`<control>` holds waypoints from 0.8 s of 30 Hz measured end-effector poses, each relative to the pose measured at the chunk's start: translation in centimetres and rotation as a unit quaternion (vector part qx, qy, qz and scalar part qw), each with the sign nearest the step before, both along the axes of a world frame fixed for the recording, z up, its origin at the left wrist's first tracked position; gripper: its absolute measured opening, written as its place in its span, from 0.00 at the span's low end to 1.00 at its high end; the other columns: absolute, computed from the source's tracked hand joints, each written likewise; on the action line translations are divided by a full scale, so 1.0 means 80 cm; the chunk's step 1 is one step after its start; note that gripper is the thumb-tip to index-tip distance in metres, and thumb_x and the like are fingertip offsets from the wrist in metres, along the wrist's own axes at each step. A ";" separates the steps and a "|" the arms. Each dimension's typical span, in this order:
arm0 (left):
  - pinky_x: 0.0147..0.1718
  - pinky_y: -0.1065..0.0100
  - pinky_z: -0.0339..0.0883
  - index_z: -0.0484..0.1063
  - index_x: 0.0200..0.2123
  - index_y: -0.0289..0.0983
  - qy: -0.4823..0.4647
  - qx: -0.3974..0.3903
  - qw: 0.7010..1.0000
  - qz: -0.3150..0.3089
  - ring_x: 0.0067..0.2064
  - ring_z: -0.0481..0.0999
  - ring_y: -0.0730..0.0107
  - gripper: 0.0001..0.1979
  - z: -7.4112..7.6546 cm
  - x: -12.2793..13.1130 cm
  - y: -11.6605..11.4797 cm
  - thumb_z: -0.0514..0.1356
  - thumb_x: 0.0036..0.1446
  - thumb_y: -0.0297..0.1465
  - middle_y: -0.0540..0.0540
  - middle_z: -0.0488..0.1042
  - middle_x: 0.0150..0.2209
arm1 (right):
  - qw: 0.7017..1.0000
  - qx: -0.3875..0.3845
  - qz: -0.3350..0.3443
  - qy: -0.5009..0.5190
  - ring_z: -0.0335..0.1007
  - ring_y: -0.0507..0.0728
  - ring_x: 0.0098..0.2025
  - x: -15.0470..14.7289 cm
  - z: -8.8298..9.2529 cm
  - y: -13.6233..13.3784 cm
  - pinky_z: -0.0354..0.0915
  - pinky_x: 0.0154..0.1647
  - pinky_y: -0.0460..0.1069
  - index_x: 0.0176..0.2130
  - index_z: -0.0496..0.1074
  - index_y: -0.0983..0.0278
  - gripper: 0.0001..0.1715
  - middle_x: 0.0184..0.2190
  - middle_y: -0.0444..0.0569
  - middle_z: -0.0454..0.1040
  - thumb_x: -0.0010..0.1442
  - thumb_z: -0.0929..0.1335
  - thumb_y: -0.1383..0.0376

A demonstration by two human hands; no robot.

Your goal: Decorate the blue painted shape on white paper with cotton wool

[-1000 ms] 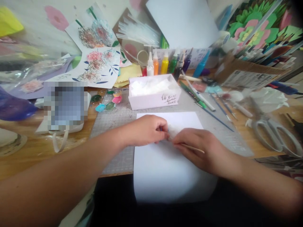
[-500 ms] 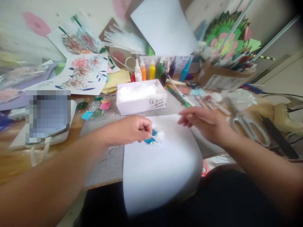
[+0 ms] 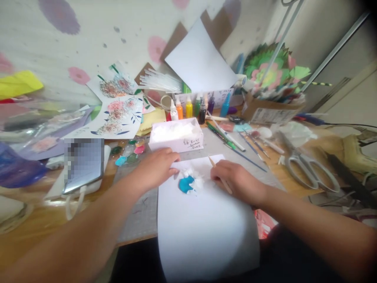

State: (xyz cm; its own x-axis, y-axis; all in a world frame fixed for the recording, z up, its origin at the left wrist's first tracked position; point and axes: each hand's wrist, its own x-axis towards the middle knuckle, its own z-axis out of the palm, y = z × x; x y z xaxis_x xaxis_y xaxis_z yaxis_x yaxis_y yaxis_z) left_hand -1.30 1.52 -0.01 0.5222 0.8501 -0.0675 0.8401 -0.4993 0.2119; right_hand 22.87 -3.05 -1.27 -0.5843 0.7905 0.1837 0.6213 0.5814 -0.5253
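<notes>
right hand [image 3: 235,179] gripping a thin pale wooden stick [image 3: 226,186], left hand [image 3: 157,167] kinda loosely open at the edge of a big white paper sheet [image 3: 203,232], roundish bright-blue blob [image 3: 185,184] between them on it, touching white fluffy stuff [image 3: 200,181]

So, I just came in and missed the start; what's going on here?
The right hand holds a thin, pale stick over a white sheet of paper. The left hand is at the sheet's upper left; whether it grips anything is unclear. Between the hands, a blue patch lies on the paper, with white bits around it. Just behind the paper is a box of white material, with small bottles farther back.
</notes>
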 end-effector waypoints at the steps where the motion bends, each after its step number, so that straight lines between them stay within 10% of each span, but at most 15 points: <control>1: 0.35 0.67 0.55 0.69 0.35 0.40 -0.006 -0.014 1.000 0.011 0.39 0.66 0.62 0.10 0.001 0.000 0.000 0.58 0.47 0.35 0.47 0.68 0.36 | 0.999 -0.034 -0.019 0.033 0.60 0.53 0.30 0.001 0.001 0.001 0.57 0.33 0.49 0.25 0.66 0.65 0.05 0.26 0.47 0.66 0.49 0.63 0.74; 16: 0.22 0.72 0.52 0.64 0.27 0.36 -0.151 -0.042 0.964 0.215 0.27 0.65 0.71 0.04 -0.004 0.001 -0.014 0.55 0.48 0.31 0.50 0.68 0.26 | 0.937 -0.162 -0.124 0.282 0.66 0.51 0.28 0.052 0.045 0.004 0.61 0.32 0.47 0.29 0.66 0.64 0.09 0.23 0.42 0.69 0.48 0.69 0.63; 24: 0.21 0.74 0.55 0.65 0.30 0.36 -0.212 -0.081 0.951 0.210 0.25 0.66 0.74 0.06 -0.011 0.009 -0.013 0.55 0.48 0.33 0.51 0.67 0.26 | 0.941 -0.185 -0.103 0.264 0.63 0.50 0.27 0.049 0.047 0.016 0.58 0.28 0.45 0.28 0.64 0.64 0.09 0.23 0.41 0.68 0.48 0.69 0.63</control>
State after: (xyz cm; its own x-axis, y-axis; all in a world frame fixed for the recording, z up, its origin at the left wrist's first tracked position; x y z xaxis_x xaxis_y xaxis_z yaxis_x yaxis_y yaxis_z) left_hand -0.60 0.46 -0.86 0.1490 0.9860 -0.0744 0.7806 -0.0711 0.6210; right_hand 26.77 -1.80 2.51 -0.3164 0.9438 0.0953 0.2961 0.1938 -0.9353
